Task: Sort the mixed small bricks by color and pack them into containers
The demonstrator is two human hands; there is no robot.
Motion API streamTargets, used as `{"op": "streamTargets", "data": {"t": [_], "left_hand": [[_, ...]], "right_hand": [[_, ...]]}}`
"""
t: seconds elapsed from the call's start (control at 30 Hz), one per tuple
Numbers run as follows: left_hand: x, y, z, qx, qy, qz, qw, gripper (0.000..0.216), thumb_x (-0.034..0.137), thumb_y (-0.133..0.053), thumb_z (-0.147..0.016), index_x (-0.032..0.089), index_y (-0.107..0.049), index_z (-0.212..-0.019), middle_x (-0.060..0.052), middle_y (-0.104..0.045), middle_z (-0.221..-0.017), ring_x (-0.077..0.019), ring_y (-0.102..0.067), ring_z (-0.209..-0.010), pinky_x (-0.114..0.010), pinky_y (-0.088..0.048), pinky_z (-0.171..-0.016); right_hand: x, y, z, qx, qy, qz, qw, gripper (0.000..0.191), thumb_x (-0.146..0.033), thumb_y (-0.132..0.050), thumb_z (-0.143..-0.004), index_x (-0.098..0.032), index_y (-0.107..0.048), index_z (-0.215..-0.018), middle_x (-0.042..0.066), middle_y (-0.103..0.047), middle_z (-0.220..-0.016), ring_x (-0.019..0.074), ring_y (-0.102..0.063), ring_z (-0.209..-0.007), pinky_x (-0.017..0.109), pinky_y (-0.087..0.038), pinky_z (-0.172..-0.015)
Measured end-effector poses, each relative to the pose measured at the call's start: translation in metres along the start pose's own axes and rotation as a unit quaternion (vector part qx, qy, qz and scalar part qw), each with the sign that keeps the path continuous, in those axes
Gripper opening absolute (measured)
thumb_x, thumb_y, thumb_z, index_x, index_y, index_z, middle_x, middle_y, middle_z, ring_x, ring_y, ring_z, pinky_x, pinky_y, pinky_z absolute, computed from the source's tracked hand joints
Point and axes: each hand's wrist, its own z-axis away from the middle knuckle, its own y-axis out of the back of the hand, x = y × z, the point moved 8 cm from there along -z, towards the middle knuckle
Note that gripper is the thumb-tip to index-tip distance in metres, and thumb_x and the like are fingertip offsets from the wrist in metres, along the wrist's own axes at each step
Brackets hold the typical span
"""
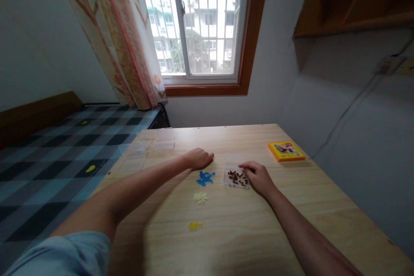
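My left hand (199, 158) hovers or rests just beyond the pile of blue pieces (205, 177), its fingers curled closed; whatever they may hold is hidden. At the right side of a clear plastic box (227, 180) is my right hand (258, 175), its thumb and fingers closed over the box's edge. Small brown pieces (236, 177) lie scattered inside that box, whose clear lid seems folded back on the far side. Nearer to me on the table are a pile of pale cream pieces (200, 197) and a small group of yellow pieces (195, 225).
Several clear plastic containers (164, 141) stand at the table's (239, 237) far left. An orange and yellow box (286, 151) lies near the right edge. A bed with checked cover (61, 155) adjoins the left side; a wooden shelf (349, 26) hangs upper right.
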Motion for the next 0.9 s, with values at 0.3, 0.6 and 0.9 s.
{"op": "streamTargets", "data": {"t": [0.3, 0.6, 0.9], "left_hand": [[-0.002, 0.007, 0.005, 0.038, 0.007, 0.0, 0.999, 0.041, 0.035, -0.04, -0.097, 0.014, -0.064, -0.071, -0.014, -0.069, -0.066, -0.0229, -0.067, -0.059, -0.033, -0.05, -0.063], [0.027, 0.039, -0.004, 0.081, 0.018, 0.012, 0.996, 0.038, 0.031, -0.038, -0.098, 0.016, -0.063, -0.074, -0.01, -0.07, -0.069, -0.0193, -0.066, -0.061, -0.028, -0.048, -0.061], [0.118, 0.054, -0.035, 0.044, -0.003, 0.049, 0.998, 0.031, 0.04, -0.044, -0.099, 0.017, -0.063, -0.102, -0.009, -0.073, -0.091, -0.0222, -0.07, -0.073, -0.029, -0.049, -0.059]], "right_hand": [[0.0, 0.0, -0.001, 0.003, 0.009, 0.0, 1.0, 0.028, -0.023, -0.051, -0.082, -0.019, -0.077, -0.091, 0.006, -0.073, -0.096, 0.0176, -0.067, -0.091, 0.029, -0.052, -0.085], [-0.001, -0.001, -0.002, 0.002, 0.015, -0.004, 1.0, 0.029, -0.023, -0.051, -0.082, -0.019, -0.077, -0.092, 0.007, -0.073, -0.097, 0.018, -0.067, -0.092, 0.031, -0.052, -0.087], [-0.001, 0.0, -0.001, 0.008, 0.032, -0.012, 0.999, 0.03, -0.023, -0.05, -0.082, -0.019, -0.077, -0.093, 0.006, -0.074, -0.098, 0.0189, -0.068, -0.093, 0.032, -0.053, -0.088]]}}
